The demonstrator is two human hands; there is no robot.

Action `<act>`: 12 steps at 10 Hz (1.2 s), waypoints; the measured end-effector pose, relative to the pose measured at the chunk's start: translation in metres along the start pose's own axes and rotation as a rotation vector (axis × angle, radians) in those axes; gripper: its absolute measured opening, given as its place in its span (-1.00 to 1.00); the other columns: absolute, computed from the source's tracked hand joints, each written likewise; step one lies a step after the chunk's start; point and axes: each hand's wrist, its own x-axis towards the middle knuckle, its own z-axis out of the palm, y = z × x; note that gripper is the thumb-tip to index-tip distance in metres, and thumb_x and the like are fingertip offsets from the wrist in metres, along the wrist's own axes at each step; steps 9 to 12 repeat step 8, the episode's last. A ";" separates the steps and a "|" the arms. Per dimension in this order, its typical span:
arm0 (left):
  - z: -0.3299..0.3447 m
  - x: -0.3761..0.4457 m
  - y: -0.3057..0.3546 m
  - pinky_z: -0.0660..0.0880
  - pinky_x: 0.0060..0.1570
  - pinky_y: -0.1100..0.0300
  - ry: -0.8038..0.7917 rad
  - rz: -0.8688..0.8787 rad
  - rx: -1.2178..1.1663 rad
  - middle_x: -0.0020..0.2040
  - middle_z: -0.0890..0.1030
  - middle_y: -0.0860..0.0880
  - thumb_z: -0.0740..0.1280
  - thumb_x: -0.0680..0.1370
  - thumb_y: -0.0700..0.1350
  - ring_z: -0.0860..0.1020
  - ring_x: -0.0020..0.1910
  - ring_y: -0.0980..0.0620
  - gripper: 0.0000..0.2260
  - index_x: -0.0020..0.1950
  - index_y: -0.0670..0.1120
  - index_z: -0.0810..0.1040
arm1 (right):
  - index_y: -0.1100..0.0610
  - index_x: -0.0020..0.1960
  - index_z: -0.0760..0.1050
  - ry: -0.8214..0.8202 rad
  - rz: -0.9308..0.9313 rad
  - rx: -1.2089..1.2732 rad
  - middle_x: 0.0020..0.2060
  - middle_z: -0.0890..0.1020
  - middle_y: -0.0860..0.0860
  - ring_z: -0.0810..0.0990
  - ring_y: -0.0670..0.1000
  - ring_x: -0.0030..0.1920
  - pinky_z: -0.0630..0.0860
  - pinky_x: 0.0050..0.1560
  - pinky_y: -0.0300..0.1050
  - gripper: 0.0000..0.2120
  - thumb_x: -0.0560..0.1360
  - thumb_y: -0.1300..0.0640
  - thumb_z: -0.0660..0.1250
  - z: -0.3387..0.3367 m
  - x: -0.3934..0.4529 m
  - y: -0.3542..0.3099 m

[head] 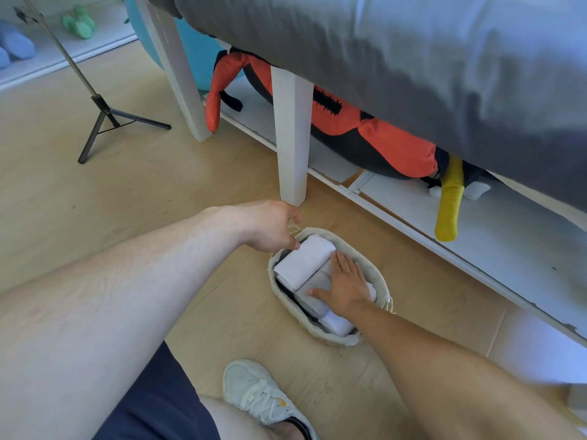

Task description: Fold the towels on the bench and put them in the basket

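An oval woven basket (382, 282) stands on the wooden floor in front of the bench. Inside it lie a rolled white towel (301, 263) at the far end, a rolled grey towel (313, 296) in the middle and another white towel (338, 323) at the near end. My right hand (344, 285) lies flat, fingers straight, pressing on the grey towel beside the white roll. My left hand (270, 225) is at the basket's far left rim, fingers curled round the rim by the white roll.
A white bench leg (292, 138) stands just behind the basket. The grey-cushioned bench (413, 52) overhangs a low white shelf (495, 223) holding an orange and black plush toy (374, 131). A tripod (104, 119) stands at the left. My shoe (257, 395) is near the basket.
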 end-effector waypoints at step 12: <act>-0.004 0.000 0.006 0.41 0.30 0.10 0.019 -0.003 -0.004 0.52 0.38 0.04 0.37 0.59 0.11 0.41 0.44 -0.04 -0.47 0.54 0.09 0.32 | 0.05 0.64 -0.24 -0.067 0.026 -0.036 0.63 -0.20 0.08 -0.21 0.14 0.62 -0.14 0.59 0.10 -0.03 0.52 -0.39 0.20 -0.005 -0.006 -0.020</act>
